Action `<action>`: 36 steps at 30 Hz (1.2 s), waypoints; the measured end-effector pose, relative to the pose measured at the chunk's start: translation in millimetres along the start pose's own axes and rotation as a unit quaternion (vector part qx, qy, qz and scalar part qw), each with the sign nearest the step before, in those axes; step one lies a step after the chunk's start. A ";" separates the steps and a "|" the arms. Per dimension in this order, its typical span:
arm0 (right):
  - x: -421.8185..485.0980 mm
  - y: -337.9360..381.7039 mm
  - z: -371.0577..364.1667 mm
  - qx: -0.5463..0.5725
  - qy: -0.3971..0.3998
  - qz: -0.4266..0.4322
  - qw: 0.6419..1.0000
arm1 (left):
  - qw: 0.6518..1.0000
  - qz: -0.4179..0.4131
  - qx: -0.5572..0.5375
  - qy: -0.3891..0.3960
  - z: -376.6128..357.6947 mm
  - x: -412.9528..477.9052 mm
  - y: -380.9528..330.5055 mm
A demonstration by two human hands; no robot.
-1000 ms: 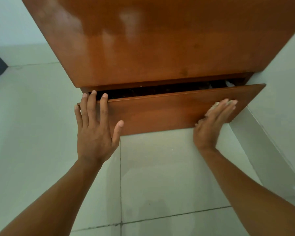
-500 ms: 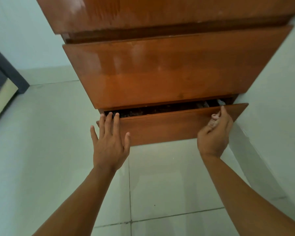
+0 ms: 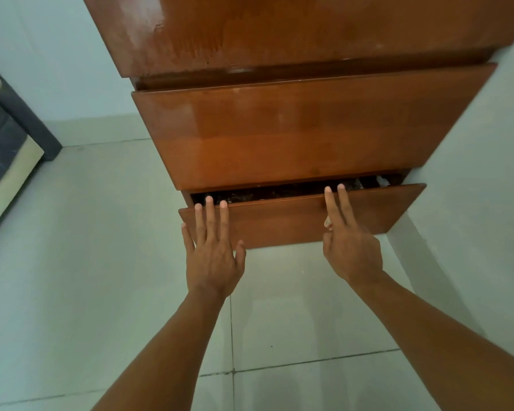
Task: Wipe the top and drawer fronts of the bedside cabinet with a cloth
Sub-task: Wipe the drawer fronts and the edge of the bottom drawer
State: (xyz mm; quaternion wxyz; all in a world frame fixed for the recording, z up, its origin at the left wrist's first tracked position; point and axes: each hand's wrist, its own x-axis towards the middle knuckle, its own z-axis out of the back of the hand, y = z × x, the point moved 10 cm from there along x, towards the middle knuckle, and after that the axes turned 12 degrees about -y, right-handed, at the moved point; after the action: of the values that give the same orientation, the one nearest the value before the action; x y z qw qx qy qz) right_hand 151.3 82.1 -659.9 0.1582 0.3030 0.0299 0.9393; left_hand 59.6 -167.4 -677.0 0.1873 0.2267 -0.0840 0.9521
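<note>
Head view.

- Cabinet (image 3: 309, 31), 12 o'clock: glossy top. Upper front (image 3: 294, 132) is shut.
- Lower drawer (image 3: 279, 225), centre: ajar, with a dark gap (image 3: 279, 193) along its top edge.
- Left hand (image 3: 212, 256), at the drawer's 8 o'clock: flat, fingers straight, tips over the top edge.
- Right hand (image 3: 350, 250), at its 5 o'clock: two fingers straight on the front, the rest curled, apparently pinching the cloth (image 3: 327, 223), a pale scrap.
- Hazards, judged:
  - Pushing the drawer shut could nip fingertips at the gap.
  - The bunched cloth barely meets wood, so a wipe may miss, or the cloth may slip out.
</note>
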 end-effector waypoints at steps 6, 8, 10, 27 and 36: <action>1.8 1.0 -2.4 -0.007 0.030 0.017 0.999 | 1.000 0.002 0.019 0.009 -7.4 1.7 3.7; 4.4 0.9 -3.3 -0.014 0.035 0.019 0.999 | 1.000 0.001 0.019 0.011 -8.8 5.1 5.1; 11.4 1.0 -5.3 -0.023 0.041 0.018 0.999 | 1.000 0.003 0.015 0.023 -11.4 13.0 8.2; 7.8 8.6 -27.9 -0.029 0.058 0.031 0.997 | 0.996 0.087 0.003 0.003 -22.6 25.2 2.2; 22.4 23.8 15.1 0.159 0.129 0.011 0.979 | 0.985 0.074 0.005 0.156 6.5 19.7 3.4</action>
State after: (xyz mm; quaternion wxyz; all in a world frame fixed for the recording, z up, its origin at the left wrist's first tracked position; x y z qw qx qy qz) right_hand 136.2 66.0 -631.5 0.0920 0.2008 0.1958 0.9555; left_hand 44.6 -165.9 -662.4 0.1264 0.0692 -0.0658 0.9874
